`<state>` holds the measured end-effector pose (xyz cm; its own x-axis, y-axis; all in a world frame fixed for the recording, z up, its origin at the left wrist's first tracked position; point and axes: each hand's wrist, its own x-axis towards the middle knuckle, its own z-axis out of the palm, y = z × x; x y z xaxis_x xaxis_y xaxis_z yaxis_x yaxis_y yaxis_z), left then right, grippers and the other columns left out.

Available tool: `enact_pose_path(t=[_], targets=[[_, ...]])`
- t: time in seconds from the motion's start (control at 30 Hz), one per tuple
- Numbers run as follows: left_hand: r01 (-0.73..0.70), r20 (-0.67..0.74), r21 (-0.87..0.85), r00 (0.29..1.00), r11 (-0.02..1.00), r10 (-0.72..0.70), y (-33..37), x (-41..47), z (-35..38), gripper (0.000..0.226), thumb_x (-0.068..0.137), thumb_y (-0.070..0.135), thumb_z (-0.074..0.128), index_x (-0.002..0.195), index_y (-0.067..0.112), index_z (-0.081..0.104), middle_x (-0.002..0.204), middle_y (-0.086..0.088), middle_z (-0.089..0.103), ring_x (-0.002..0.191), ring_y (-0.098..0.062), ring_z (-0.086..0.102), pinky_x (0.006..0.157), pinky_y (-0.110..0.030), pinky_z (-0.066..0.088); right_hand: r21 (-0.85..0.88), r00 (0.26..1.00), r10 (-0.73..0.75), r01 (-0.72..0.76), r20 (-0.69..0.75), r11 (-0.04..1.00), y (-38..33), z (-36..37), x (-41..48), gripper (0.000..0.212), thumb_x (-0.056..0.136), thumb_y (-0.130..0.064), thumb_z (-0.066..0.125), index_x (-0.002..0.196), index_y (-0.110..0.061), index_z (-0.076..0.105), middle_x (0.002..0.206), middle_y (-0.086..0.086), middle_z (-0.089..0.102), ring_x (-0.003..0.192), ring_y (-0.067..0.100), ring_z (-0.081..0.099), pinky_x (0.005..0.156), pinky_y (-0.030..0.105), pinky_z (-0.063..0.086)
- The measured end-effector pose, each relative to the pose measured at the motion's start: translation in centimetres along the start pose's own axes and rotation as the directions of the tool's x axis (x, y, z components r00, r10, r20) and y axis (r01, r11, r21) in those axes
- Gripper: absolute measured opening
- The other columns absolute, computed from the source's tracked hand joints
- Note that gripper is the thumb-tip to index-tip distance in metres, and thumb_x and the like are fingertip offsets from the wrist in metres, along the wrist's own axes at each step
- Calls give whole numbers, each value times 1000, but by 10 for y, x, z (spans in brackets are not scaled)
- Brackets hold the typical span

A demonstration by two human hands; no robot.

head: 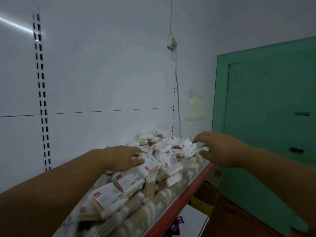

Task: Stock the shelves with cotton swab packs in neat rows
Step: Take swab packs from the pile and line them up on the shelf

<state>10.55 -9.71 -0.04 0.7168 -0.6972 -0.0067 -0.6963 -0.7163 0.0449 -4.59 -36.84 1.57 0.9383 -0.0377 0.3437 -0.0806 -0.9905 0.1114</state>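
- Here we are at the shelf (189, 191), red front lip running away to the right; the cotton swab packs (130, 183) sit on it in a loose, tumbled heap from the near end to the far one, white wrappers with small red labels pointing every way
- Along the front edge the lower packs look more orderly, stood side by side; the top layer is anything but, though blur hides the detail close in
- The left grip (119, 158) reaches in over the middle of the heap; fingers stretched fairly flat, fingertips (139, 161) touching the top packs, nothing pinched that I can see
- The right grip (220, 149) hovers at the far end of the heap; thumb and fingers spread and gently curved towards the packs there; whether they touch a wrapper yet, I cannot tell
- My read: stock is already up on the shelf, and the step in hand is sorting the pile into rows; plenty left to do
- The next move calls for gathering a few packs, turning them to face one way and setting them down snug against the tidy ones; light pressure, since the slick wrappers will likely slide and spill over the lip
- Below, cardboard boxes (206, 200); to the right, a green door (266, 117)
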Motion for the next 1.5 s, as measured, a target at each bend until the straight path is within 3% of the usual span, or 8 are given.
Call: enact_pose_path(t=[0.2, 0.5, 0.7, 0.9, 1.03, 1.2, 1.37, 1.5], targets=[[62, -3, 29, 998, 998, -62, -7, 58, -15, 58, 93, 63, 35, 143, 33, 39, 140, 7, 50, 121, -12, 50, 99, -23, 35, 201, 975, 210, -220, 68, 955, 80, 55, 71, 41, 94, -25, 55, 135, -23, 46, 128, 3, 58, 106, 18, 57, 92, 31, 47], [-56, -18, 10, 998, 998, 56, 13, 184, -23, 53, 93, 59, 40, 140, 33, 43, 131, 10, 56, 103, -4, 46, 89, -20, 34, 181, 996, 1, -16, 84, 983, 104, 141, 169, 67, 86, -33, 64, 145, -28, 33, 158, 1, 13, 143, 22, 16, 113, 40, 25], [-113, -149, -146, 985, 983, 91, 20, 227, -13, 42, 91, 55, 50, 128, 36, 56, 123, 17, 60, 108, -2, 55, 91, -20, 41, 420, 996, -85, 94, -40, 902, 137, 129, 186, 42, 67, -28, 85, 91, -34, 50, 98, -13, 58, 84, 2, 55, 68, 15, 45], [-58, -71, -808, 997, 586, 0, 48, 241, -28, 82, 58, 66, 74, 130, 30, 53, 120, 4, 67, 107, -14, 66, 92, -31, 54, 838, 959, -105, 280, -262, 469, 126, 101, 227, 50, 55, -43, 82, 93, -21, 58, 87, -6, 70, 75, 8, 67, 65, 26, 58], [22, -83, -882, 976, 471, -201, 41, 233, -32, 37, 83, 24, 69, 118, 17, 61, 101, -8, 74, 93, -26, 72, 78, -37, 60, 730, 915, -292, 400, -280, 554, 99, 100, 272, 54, 68, -61, 66, 113, -34, 55, 107, -18, 64, 86, -1, 61, 69, 20, 52], [111, -44, -962, 838, 249, -544, 12, 202, -26, 23, 90, 1, 54, 111, 4, 61, 97, -21, 73, 86, -39, 71, 71, -46, 60, 241, 852, -497, 454, 164, 858, 103, 140, 297, 70, 76, -69, 58, 128, -23, 55, 136, -1, 42, 116, 14, 46, 90, 27, 39], [49, 5, -997, 804, 57, -595, 16, 190, -20, 41, 66, 4, 65, 106, 3, 62, 95, -23, 72, 79, -33, 73, 57, -35, 60, 326, 808, -590, 558, -4, 763, 110, 143, 296, 39, 69, -51, 76, 83, -32, 45, 86, -12, 51, 72, 3, 47, 58, 19, 35], [-19, -24, -1000, 845, 15, -534, 31, 190, -32, 62, 52, 12, 83, 110, -1, 66, 112, -22, 68, 106, -34, 66, 83, -50, 57, 627, 812, -530, 549, -243, 553, 111, 110, 305, 33, 60, -48, 80, 79, -40, 54, 81, -17, 59, 71, -1, 58, 52, 18, 47]])
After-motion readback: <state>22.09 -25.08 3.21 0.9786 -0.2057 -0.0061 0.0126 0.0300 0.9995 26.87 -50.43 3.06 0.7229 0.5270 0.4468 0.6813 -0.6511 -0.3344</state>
